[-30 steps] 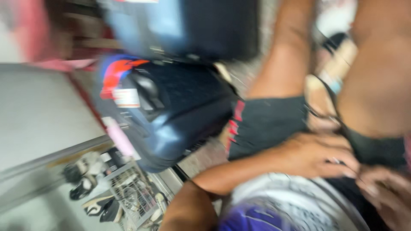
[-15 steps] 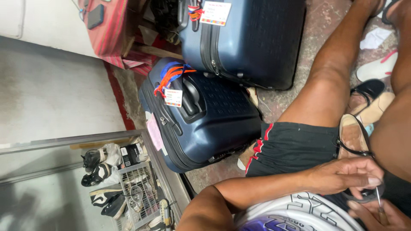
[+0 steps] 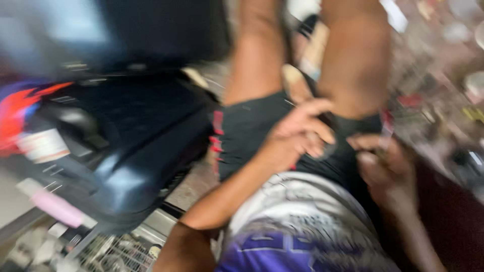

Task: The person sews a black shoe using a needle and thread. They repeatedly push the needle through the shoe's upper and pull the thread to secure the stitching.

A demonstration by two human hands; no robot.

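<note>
two bare hands meet over the person's lap, and the whole view is smeared by motion blur, so small details are lost. the left hand point(image 3: 302, 128) lies on the black shorts point(image 3: 247, 128), fingers half curled and the thumb stretched out toward the raised knee; it seems to pinch something small against the cloth, but the blur hides what, so i cannot tell whether it grips anything. the right hand point(image 3: 385, 168) sits just beside it, lower and further right, fingers bent inward around a thin, dark, stick-like item point(image 3: 384, 140) that pokes up between them; what that item is cannot be made out. the two hands are near each other but apart, with a strip of black shorts between them.

the shorts have red marks along the hem at the thigh. below the hands spreads a white and purple shirt point(image 3: 297, 226) with a printed pattern. both bare legs run up toward the top edge, one knee point(image 3: 355, 75) bent close above the hands.

left of the thigh lies a dark blue hard-shell suitcase point(image 3: 131, 146) on its side, with a white tag and a red and orange strap at its left end, and a pink tag near its lower corner. behind it stands a second dark suitcase point(image 3: 161, 30). a wire rack point(image 3: 116, 249) with small items sits at the bottom left. a sandal point(image 3: 315, 48) lies on the speckled floor between the legs.
</note>
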